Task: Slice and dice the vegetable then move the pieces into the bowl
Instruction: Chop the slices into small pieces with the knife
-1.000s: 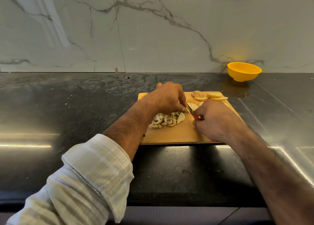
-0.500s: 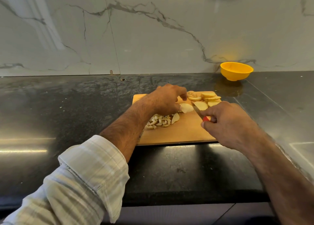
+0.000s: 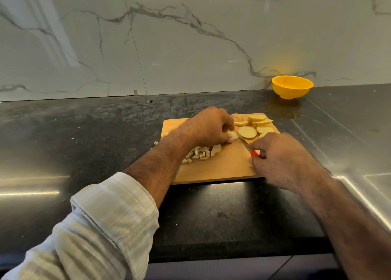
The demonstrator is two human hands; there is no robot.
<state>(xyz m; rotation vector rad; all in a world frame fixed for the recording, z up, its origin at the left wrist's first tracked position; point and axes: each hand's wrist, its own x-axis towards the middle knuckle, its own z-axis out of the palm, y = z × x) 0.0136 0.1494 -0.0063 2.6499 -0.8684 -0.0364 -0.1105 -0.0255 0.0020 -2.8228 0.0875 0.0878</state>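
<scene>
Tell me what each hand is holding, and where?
The right hand grips the knife by its red handle. The left hand pinches a vegetable slice at its near edge.

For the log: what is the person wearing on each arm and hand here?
The left arm has a pale checked shirt sleeve, cream and grey, rolled back below the elbow. The right forearm is bare as far as shown. Left hand and right hand: no gloves; no rings or watch visible.

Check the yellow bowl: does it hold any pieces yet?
Empty as far as shows: the bowl's visible inside is plain yellow. The dice and slices lie on the board.
</scene>
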